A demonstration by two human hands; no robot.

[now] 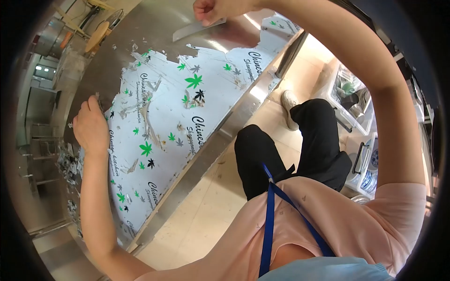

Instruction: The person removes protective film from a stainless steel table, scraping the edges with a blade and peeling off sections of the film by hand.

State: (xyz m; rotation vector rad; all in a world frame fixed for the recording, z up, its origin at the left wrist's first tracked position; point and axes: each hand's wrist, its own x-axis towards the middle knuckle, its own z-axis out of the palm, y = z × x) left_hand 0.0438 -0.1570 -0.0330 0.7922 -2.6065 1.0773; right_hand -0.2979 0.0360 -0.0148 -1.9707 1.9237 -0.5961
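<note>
A metal tabletop (108, 56) is partly covered by white protective film (173, 107) printed with green and black leaves and lettering. The film's upper edge is torn and ragged, with bare steel beyond it. At the top, my right hand (213, 10) is closed, with a flat, pale, straight-edged strip (197, 30) at its fingers, lying low over the bare metal. On the left, my left hand (91, 124) rests at the film's border, fingers bent and pressed together. What lies under those fingertips is hidden. Loose film shreds (149, 122) lie on the sheet.
Crumpled scraps (70, 164) gather along the table's left edge. Clear plastic bins (351, 93) with kitchenware stand on the tiled floor (197, 225) at right. My knees (258, 154) are close to the table's front rail. A round wooden stool (97, 36) is at upper left.
</note>
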